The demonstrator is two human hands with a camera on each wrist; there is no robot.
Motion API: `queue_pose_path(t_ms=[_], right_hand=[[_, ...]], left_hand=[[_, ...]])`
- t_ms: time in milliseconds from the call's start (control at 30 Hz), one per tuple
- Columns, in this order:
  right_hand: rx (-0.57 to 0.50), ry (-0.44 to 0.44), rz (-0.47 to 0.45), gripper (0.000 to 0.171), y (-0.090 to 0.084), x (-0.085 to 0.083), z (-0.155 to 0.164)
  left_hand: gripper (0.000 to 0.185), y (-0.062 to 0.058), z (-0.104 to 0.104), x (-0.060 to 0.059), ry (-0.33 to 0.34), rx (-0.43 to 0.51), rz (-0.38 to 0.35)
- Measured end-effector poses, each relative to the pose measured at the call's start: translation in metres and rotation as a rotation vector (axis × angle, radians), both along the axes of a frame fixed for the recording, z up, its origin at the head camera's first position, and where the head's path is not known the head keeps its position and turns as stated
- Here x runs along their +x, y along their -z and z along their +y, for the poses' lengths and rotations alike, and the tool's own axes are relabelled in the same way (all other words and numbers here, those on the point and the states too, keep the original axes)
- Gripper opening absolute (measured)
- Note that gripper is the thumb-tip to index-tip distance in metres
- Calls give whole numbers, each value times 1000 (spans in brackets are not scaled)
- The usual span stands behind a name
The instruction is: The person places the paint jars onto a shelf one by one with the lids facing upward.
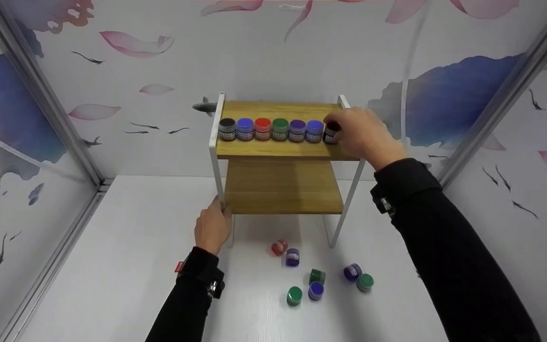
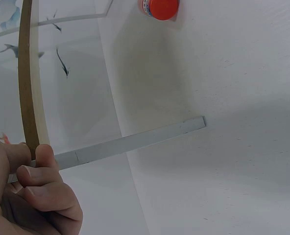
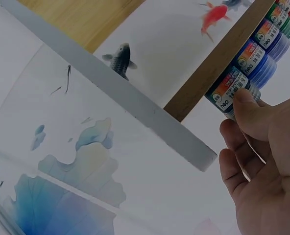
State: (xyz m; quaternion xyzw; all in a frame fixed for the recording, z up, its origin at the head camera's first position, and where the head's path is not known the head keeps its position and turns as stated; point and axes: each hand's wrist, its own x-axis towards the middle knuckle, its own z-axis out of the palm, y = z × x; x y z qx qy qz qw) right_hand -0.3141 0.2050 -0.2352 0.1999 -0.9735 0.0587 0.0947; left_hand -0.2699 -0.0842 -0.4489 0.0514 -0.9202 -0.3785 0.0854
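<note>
Seven little paint jars sit in a row along the front of the shelf's top board, lids from left: black, blue, red, green, purple, blue, then a dark-lidded jar at the right end. That last one is what the right hand has: fingers curled round it, thumb pressed on its side in the right wrist view. It stands upright on the board, just beside the blue jar.

Labels: in the right wrist view the jars carry colourful striped stickers with "deli" readable on them. The rest of the print is too small to read.

The left hand grips the white front-left leg of the shelf down low, fingers wrapped round the metal bar in the left wrist view.

Seven more jars lie loose on the white table in front: a red one, purple, greens and blues, some tipped on their sides.
</note>
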Motion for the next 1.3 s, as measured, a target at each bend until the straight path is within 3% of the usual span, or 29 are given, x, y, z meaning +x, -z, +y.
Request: queue_pose_path(t_ms=[167,433,767,1067,1300], right_hand=[[-1,14,7,39,1,-1,0],[-11,-9,64,37,5,1,0],[37,15,47,42,7,0,1],[76,53,39,61,4,12,8],[21,36,79,54,0,21,13]], left_hand=[[35,1,0,0,0,-14,7],[22,0,1,0,1,-23,19],[24,-1,1,0,-2,-28,-6],[27,2,4,-1,9,-13,-20],[24,2,0,-1,0,-22,5]])
